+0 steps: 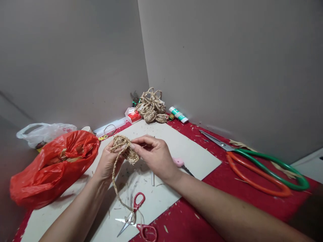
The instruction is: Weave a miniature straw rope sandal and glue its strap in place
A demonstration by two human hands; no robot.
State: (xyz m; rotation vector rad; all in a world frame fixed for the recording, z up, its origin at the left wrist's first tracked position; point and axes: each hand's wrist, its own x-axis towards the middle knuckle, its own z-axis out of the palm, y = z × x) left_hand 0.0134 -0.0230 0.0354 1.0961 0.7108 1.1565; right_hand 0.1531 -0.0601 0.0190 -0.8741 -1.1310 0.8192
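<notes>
A coiled piece of braided straw rope [130,153] is held up between both hands over the white board. My left hand [108,158] is closed around its left side, the thumb on top. My right hand [153,153] pinches its upper right edge between thumb and fingers. From the coil a loose braided tail hangs down to the small red-handled scissors [135,215], which lie with blades spread on the board's front edge. Behind my right wrist lies a pink-handled tool [178,162], partly hidden.
A red plastic bag [55,168] with straw sits left, a clear bag [47,131] behind it. At the back corner are a heap of braided rope [151,104], pruners [135,97] and a green-white roll [178,115]. Large scissors [252,161] lie right on the red cloth [202,215].
</notes>
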